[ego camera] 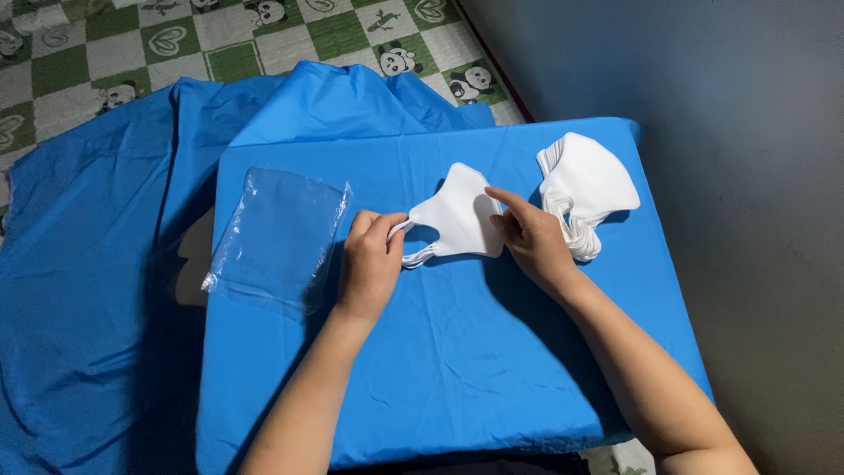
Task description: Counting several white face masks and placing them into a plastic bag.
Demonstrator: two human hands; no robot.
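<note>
A white face mask (pixel 457 218) lies folded on the blue-covered table (pixel 457 352). My left hand (pixel 369 264) pinches its ear loop at the mask's left end. At the right edge of the mask, my right hand (pixel 532 237) grips it with thumb and fingers. A stack of several white masks (pixel 585 189) sits just right of my right hand, near the table's far right corner.
A pile of clear plastic bags (pixel 277 237) lies at the table's left side. Blue cloth (pixel 88 264) spreads over the floor to the left. A green and white checked mat with panda pictures (pixel 220 35) lies beyond. A grey wall (pixel 730 132) stands to the right.
</note>
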